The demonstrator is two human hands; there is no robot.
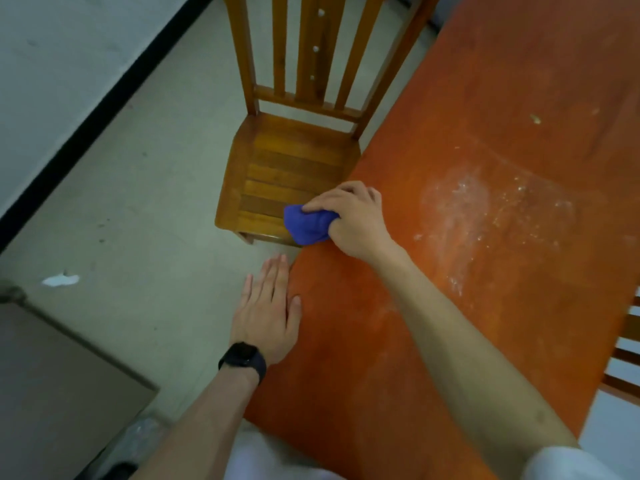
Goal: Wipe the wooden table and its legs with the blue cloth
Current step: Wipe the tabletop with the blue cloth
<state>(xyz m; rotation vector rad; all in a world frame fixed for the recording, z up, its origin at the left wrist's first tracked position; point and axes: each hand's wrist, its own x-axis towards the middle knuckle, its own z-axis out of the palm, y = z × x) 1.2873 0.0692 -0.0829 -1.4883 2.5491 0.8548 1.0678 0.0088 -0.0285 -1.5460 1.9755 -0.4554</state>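
An orange-brown wooden table [485,98] fills the right side of the view, with white dusty smears and crumbs near its middle. My right hand [353,220] grips a bunched blue cloth [306,225] at the table's left edge, where the cloth hangs partly over it. My left hand [268,306], with a black watch on the wrist, lies flat with straight fingers at the same edge, nearer to me. The table's legs are hidden from view.
A wooden slat-back chair [294,161] stands tucked against the table's left edge, just beyond the cloth. Pale floor spreads to the left with a white scrap [60,279]. A grey box [62,375] sits at the lower left. Another chair [627,348] shows at the right.
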